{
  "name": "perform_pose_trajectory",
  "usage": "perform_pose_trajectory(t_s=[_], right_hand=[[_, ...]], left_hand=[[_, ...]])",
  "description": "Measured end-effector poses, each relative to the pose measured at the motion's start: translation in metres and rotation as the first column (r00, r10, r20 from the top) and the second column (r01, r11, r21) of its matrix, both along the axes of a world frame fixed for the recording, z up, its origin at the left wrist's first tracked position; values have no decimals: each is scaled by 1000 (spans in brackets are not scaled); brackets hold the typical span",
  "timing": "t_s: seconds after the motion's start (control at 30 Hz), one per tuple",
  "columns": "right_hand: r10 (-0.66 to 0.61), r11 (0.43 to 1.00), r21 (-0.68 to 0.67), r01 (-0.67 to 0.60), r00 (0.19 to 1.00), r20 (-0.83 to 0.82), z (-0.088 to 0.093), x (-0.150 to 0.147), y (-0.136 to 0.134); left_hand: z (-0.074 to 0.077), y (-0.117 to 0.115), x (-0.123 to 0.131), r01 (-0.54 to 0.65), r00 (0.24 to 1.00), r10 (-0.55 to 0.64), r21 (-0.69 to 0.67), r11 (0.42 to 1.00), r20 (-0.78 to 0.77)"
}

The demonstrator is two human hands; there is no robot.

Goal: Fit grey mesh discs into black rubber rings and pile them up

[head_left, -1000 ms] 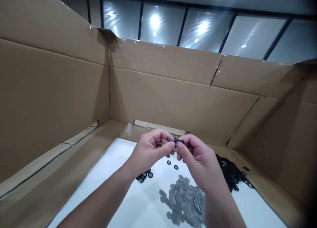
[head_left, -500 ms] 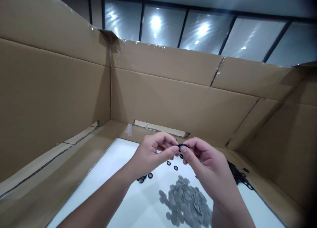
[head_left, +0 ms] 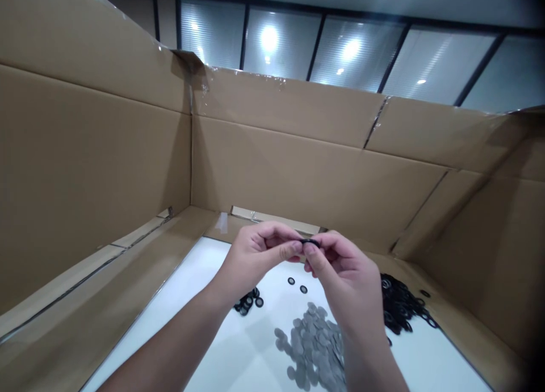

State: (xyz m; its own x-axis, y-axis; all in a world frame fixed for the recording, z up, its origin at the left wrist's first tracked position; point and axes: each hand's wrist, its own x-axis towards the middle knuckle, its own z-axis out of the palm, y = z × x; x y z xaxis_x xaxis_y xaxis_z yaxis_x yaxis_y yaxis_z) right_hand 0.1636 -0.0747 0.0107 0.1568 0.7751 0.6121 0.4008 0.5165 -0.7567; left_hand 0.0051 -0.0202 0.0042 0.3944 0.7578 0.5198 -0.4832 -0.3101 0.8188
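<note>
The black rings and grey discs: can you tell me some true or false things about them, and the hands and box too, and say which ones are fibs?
1. The left hand and the right hand both pinch one black ring. True.
2. The grey discs lie in a loose heap on the white surface. True.
3. The left hand is lying flat on the white surface. False: it is pinching the black ring.
4. In the picture, a heap of black rings lies to the right of the grey discs. True.
5. All the walls are bright red. False: the cardboard walls are brown.
</note>
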Motion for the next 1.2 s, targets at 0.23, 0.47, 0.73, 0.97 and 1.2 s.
perform_pose_trajectory(t_s=[0.23,0.47,0.73,0.97,1.2], right_hand=[[-10,1000,29,9,1000,23,-3,-5,-1],[-63,998,6,63,988,143,0,-1,-9],[-121,992,77,104,957,264,4,7,-13],[104,990,-133,-45,874,475,15,26,-15],[220,963,-200,-182,957,188,8,17,-7]], left_hand=[[-6,-10,12,-138,990,135,64,988,50],[-14,-12,18,-279,960,277,195,940,39],[-11,-8,14,-210,975,221,210,955,-30],[5,8,-20,75,894,78,319,945,-441],[2,7,-21,20,925,186,529,849,-333]])
